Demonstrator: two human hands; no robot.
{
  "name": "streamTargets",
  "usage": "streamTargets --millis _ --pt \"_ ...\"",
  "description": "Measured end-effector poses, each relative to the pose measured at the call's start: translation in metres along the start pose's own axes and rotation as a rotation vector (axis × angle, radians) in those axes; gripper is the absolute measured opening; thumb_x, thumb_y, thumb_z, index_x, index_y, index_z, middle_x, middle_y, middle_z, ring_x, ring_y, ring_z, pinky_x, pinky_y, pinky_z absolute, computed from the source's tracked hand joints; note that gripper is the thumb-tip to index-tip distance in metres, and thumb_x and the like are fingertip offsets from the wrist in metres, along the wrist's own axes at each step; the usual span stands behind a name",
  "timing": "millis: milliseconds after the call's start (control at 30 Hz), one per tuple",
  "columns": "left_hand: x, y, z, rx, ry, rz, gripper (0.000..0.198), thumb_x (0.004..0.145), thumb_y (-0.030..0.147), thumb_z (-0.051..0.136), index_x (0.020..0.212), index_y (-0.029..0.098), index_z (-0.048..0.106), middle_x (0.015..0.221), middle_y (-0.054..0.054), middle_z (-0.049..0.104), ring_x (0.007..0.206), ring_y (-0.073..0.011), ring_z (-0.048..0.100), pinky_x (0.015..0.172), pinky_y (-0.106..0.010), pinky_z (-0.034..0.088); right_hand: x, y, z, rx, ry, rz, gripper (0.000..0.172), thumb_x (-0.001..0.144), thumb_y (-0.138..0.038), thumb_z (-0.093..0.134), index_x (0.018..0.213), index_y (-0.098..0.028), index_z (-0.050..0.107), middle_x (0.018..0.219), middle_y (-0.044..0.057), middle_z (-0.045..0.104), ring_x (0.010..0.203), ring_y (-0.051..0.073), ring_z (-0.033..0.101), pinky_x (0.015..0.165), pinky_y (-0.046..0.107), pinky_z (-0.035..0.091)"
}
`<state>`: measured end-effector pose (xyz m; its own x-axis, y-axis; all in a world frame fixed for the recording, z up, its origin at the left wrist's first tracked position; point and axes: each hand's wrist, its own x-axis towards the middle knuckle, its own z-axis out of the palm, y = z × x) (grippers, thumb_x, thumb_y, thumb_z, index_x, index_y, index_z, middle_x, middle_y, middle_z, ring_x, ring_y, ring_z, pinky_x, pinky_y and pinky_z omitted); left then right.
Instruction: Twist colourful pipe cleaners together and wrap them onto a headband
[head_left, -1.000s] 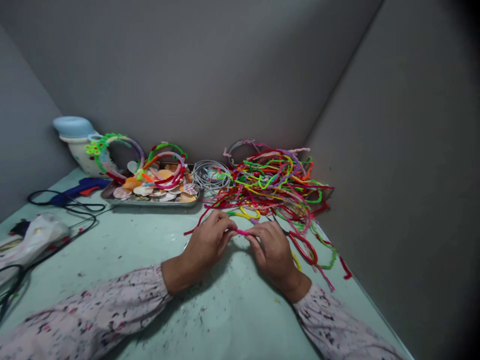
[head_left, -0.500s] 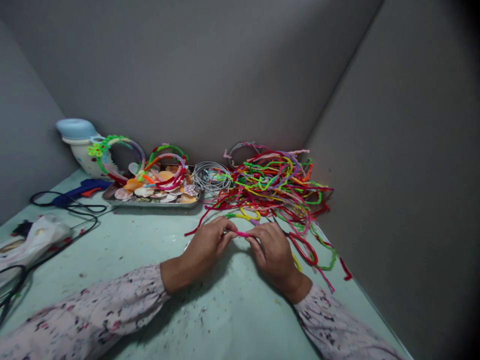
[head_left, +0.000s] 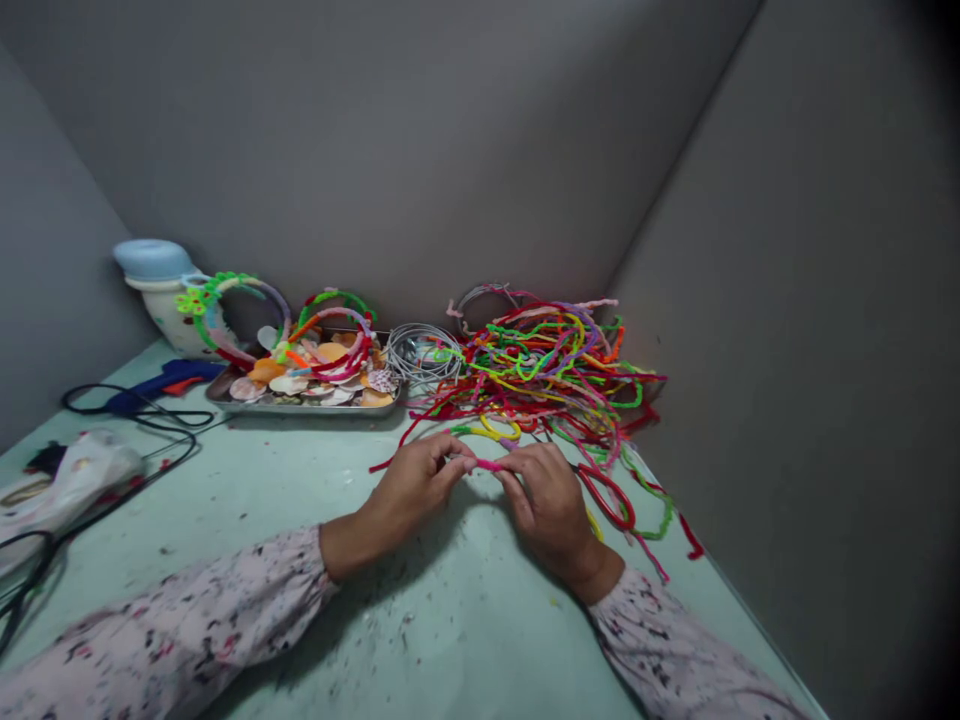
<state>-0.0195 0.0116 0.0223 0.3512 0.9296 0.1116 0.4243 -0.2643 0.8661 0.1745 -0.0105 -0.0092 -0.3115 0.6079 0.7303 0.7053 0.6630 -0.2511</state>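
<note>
A short length of bright pink pipe cleaner [head_left: 489,465] runs between my hands above the middle of the table. My left hand [head_left: 416,485] pinches its left end between thumb and fingers. At the other end, my right hand [head_left: 547,505] is closed on it in the same way. Just behind the hands curves a green, yellow and purple wrapped ring [head_left: 480,431], partly hidden by them. Red-handled scissors [head_left: 611,500] lie right beside my right hand, their blades mostly covered.
A heap of coloured pipe cleaners [head_left: 555,350] spreads at the back right, beside coiled grey wire [head_left: 424,352]. A metal tray [head_left: 315,409] of shells and decorated hoops stands back left. Further left are a blue glue gun [head_left: 161,382], a black cable [head_left: 142,485] and a blue-lidded container [head_left: 169,305].
Both hands keep their pinch on the pink pipe cleaner. The left fingers have shifted slightly, thumb and fingertips now closer together; the rest looks the same.
</note>
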Motion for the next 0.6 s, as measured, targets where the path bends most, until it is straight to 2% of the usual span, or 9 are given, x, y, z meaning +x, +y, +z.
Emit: streamTargets --millis 233,367,600 --pt "0.0013 0.0079 -0.0053 -0.078 -0.135 -0.083 0.025 0.085 0.036 0.049 0.078 0.014 0.058 0.053 0.004 0.050 0.047 -0.0096 0.044 0.048 -0.021 0.032 -0.0013 0.0028 -0.0002 -0.010 -0.026 -0.010 0.008 0.089 -0.016 0.055 0.095 -0.018 0.060 0.086 0.007 0.064 0.087 0.021 0.054 0.079 0.038 0.046" --pt "0.0048 0.0080 -0.0079 -0.041 -0.196 -0.075 0.028 0.087 0.039 0.046 0.077 0.015 0.056 0.052 0.003 0.052 0.048 -0.0102 0.046 0.050 -0.021 0.033 -0.0019 0.0037 -0.0009 -0.016 -0.031 -0.011 0.008 0.089 -0.017 0.054 0.095 -0.018 0.060 0.087 0.007 0.064 0.087 0.021 0.054 0.079 0.039 0.046" --pt "0.0048 0.0101 -0.0107 0.071 -0.215 -0.066 0.031 0.089 0.039 0.040 0.073 0.017 0.054 0.050 0.004 0.051 0.048 -0.0113 0.046 0.051 -0.022 0.033 -0.0005 0.0031 0.0004 -0.014 -0.030 -0.034 0.009 0.089 -0.016 0.055 0.096 -0.017 0.060 0.087 0.007 0.064 0.087 0.021 0.054 0.079 0.038 0.046"
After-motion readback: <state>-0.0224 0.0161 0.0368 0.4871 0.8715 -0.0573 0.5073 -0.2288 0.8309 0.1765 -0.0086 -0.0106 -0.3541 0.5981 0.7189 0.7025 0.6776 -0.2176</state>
